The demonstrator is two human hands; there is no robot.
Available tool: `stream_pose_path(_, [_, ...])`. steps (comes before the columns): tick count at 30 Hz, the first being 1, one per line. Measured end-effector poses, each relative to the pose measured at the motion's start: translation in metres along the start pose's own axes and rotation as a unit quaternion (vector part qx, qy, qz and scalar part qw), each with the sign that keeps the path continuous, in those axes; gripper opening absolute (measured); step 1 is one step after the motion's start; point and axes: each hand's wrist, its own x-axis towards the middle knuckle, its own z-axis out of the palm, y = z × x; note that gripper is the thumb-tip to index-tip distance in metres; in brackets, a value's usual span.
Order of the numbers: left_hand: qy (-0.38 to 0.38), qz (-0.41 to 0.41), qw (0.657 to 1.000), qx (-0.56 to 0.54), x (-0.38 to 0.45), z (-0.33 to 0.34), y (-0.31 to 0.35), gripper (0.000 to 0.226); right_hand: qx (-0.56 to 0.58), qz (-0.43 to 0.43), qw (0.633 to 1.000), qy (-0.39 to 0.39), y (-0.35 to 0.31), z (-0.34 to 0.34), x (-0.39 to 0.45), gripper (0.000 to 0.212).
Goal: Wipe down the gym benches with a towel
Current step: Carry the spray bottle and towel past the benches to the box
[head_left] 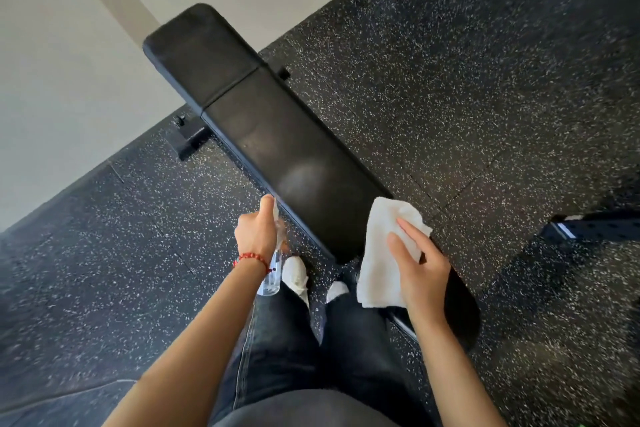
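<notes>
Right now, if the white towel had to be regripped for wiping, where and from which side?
Probably the bunched middle of the towel, from above on its right side, where the right hand already pinches it. Its upper end drapes over the bench; the lower end hangs loose.

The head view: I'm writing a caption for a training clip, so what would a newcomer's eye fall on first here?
First the long black bench, running diagonally across the speckled rubber floor up to the pale wall. Next the white towel held in the right hand at the bench's near end. Then the clear spray bottle gripped in the left hand, beside the bench's near edge.
</notes>
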Motion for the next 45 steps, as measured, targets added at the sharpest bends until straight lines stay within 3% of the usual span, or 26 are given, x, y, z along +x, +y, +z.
stream_pose_path(6, [0.056,-0.020,0.998,-0.013,0.036,-0.011,0.024,0.062,-0.010,-0.024,0.999,-0.022,-0.022,0.033,0.045,0.024])
stream_pose_path(17, [0.100,0.002,0.993,-0.065,0.076,-0.023,0.086,0.048,-0.034,-0.052,0.993,-0.099,-0.073,0.096,0.111,0.024])
stream_pose_path(22, [0.122,-0.002,0.989,-0.079,0.100,-0.037,0.110,0.058,-0.038,-0.060,0.992,-0.106,-0.090,0.126,0.122,0.027])
stream_pose_path(33, [0.035,-0.001,0.996,-0.083,0.232,-0.107,0.167,0.049,-0.023,-0.047,0.996,-0.077,-0.128,0.269,0.130,0.027])
stream_pose_path(37, [0.050,0.021,0.998,-0.044,0.279,-0.140,0.192,0.058,-0.015,-0.045,0.997,-0.053,-0.142,0.323,0.124,0.027])
stream_pose_path(45, [0.036,0.011,0.998,-0.047,0.350,-0.189,0.218,0.048,-0.026,-0.037,0.998,-0.049,-0.161,0.398,0.130,0.026])
